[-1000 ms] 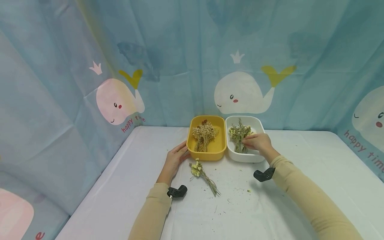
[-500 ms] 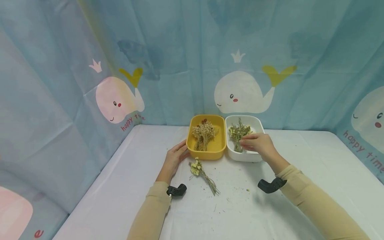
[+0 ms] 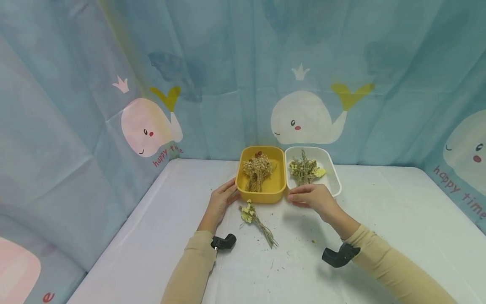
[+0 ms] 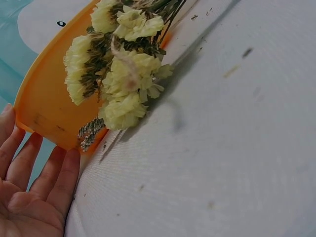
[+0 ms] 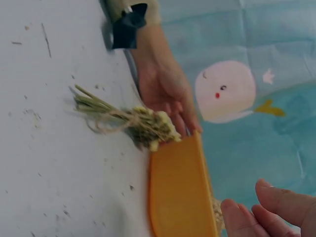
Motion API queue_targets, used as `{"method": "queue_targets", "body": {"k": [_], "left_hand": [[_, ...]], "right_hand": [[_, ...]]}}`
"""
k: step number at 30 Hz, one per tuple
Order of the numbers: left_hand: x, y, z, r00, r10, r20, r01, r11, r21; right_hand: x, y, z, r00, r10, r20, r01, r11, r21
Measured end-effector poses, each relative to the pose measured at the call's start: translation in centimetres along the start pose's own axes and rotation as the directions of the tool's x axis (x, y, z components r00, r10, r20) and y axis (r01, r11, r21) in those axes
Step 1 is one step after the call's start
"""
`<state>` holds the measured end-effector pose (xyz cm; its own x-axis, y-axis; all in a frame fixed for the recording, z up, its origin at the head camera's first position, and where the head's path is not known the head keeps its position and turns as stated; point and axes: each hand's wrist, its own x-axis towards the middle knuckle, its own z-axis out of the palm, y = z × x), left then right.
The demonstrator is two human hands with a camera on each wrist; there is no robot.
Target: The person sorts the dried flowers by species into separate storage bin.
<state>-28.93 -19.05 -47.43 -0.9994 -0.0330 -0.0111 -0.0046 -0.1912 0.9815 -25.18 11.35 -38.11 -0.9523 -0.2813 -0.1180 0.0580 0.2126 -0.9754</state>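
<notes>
My left hand (image 3: 221,202) touches the left side of a yellow bin (image 3: 279,179). In the left wrist view its fingers (image 4: 49,170) lie fairly straight against the bin's wall. Inside that bin is a tan dried bunch with dark red bits (image 3: 258,169). My right hand (image 3: 315,199) hovers at the front edge of the white bin (image 3: 331,164). Its thumb and fingers are apart in the right wrist view, with nothing seen between them. A green and yellow dried flower bunch (image 3: 303,168) lies in the white bin. A twine-tied yellow flower bunch (image 5: 131,121) lies before the yellow bin.
Both bins stand side by side at the back of a white-covered table (image 3: 159,219). A blue curtain (image 3: 220,126) with whale prints rises right behind them. Small plant crumbs (image 3: 314,241) are scattered over the cloth in front.
The right hand has left the flowers in the white bin and moved toward me and left to its front edge. The white bin appears slightly turned. The left hand stays put.
</notes>
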Motion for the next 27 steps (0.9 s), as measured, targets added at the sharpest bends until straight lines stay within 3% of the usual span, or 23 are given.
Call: {"method": "queue_targets", "body": {"k": [10,22,27], "left_hand": [[0.1,-0.1,0.3,1.0,0.021,0.009,-0.021,1.0,0.01],[0.0,0.2,0.0,1.0,0.011,0.009,-0.011,1.0,0.004],[0.0,0.0,0.0,1.0,0.013,0.005,-0.013,1.0,0.012]], "right_hand": [[0.5,2.0,2.7,0.996,0.001,0.093,-0.004,1.0,0.025],[1.1,2.6,5.3,0.993,0.051,0.109,-0.051,0.999,0.0],[1.4,3.2,6.0,0.988,0.05,0.149,-0.05,0.999,-0.002]]}}
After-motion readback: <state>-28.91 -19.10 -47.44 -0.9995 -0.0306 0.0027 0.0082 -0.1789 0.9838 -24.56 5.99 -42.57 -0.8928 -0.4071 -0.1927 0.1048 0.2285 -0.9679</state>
